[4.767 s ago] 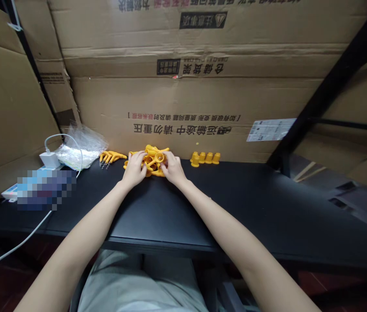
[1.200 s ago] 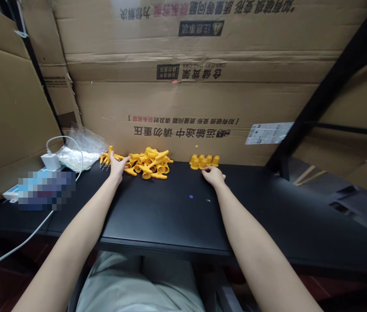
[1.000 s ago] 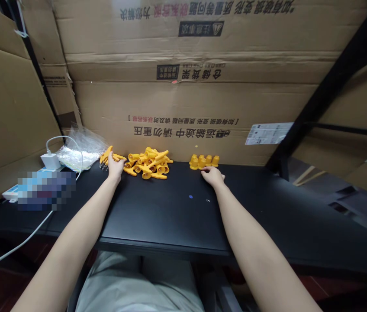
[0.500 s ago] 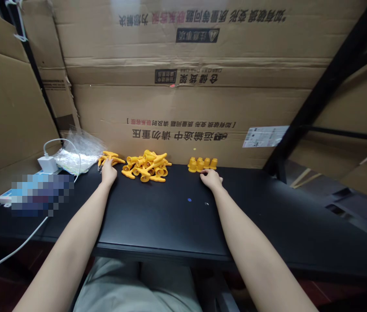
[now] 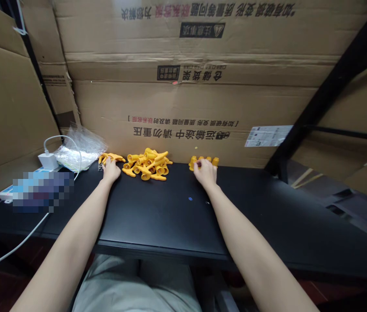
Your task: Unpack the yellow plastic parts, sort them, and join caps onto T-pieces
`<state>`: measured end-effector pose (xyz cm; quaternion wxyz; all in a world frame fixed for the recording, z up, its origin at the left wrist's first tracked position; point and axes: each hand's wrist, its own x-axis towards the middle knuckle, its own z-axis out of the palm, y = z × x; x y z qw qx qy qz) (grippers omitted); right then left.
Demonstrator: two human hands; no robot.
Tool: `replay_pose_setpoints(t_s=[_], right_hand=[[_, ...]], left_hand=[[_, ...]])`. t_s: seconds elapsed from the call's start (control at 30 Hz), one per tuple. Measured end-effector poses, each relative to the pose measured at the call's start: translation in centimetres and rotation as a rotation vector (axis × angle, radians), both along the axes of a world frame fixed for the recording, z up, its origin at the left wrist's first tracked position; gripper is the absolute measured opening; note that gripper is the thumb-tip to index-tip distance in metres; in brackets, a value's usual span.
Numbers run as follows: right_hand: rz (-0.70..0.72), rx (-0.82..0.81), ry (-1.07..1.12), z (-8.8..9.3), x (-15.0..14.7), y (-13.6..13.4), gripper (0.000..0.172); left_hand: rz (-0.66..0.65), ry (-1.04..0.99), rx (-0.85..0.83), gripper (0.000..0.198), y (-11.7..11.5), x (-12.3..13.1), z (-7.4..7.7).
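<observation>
Left hand: here's the left hand (image 5: 111, 172) at the near side of the orange handles (image 5: 116, 157), fingers bent in among them.
Right hand: over to the right hand (image 5: 207, 174), fingers curled narrowly across the front of the yellow cups (image 5: 215, 161).
Grasp: fingertips are tucked out of sight on both sides, so whether either hand is holding a piece, I can't tell.
Handles' place: far left of the black table (image 5: 157, 212), just beside the plastic bag (image 5: 82, 149), apart from the yellow heap (image 5: 151, 162).
Handles' line: the top crossbar lies long side left to right; metal spirals (image 5: 100, 166) poke out toward the near left.
Cups' line: upright, long axis vertical, narrow end up, against the cardboard (image 5: 183, 99).
Feel: light, stiff plastic by the look, smooth, hardly fragile.
Best hold: handles by the crossbar, clear of those spirals; cups around the sides.
</observation>
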<state>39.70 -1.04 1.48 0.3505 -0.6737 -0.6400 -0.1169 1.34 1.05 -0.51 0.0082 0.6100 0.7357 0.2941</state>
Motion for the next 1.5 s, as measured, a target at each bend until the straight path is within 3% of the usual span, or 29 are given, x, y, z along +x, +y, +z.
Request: replay_pose_setpoints(t_s=[0.13,0.3,0.43,0.63,0.83,1.0,1.13,1.33,1.5], right_hand=[[0.255,0.09,-0.095,0.4,-3.8,-0.6,0.02],[0.556,0.076,-0.182,0.5,-7.8,-2.2,0.031],[0.713,0.097,-0.208,1.2,-10.5,-3.9,0.041],[0.72,0.042,-0.336,2.5,-14.4,-5.1,0.052],[0.618,-0.142,-0.295,1.5,-16.1,-4.2,0.03],[0.719,-0.046,-0.272,0.5,-15.6,-3.9,0.036],[0.743,0.084,-0.152,0.5,-14.6,-3.7,0.044],[0.775,0.29,0.027,1.2,-14.1,-4.0,0.047],[0.808,0.355,0.016,1.8,-14.9,-5.0,0.05]], left_hand=[[-0.023,0.01,0.025,0.042,-0.3,0.1,0.1],[-0.054,0.045,0.003,0.042,-0.5,0.1,0.1],[-0.076,0.111,-0.024,0.046,-0.4,0.2,0.2],[-0.097,0.218,-0.108,0.049,-1.0,0.9,0.7],[-0.156,0.245,-0.181,0.047,-1.7,1.5,1.2],[-0.151,0.191,-0.148,0.048,-1.8,1.6,1.2],[-0.157,0.136,0.005,0.04,-2.5,2.1,2.1],[-0.388,-0.052,0.319,0.032,-4.8,4.8,4.6],[-0.648,-0.378,0.284,0.032,-6.2,7.6,4.8]])
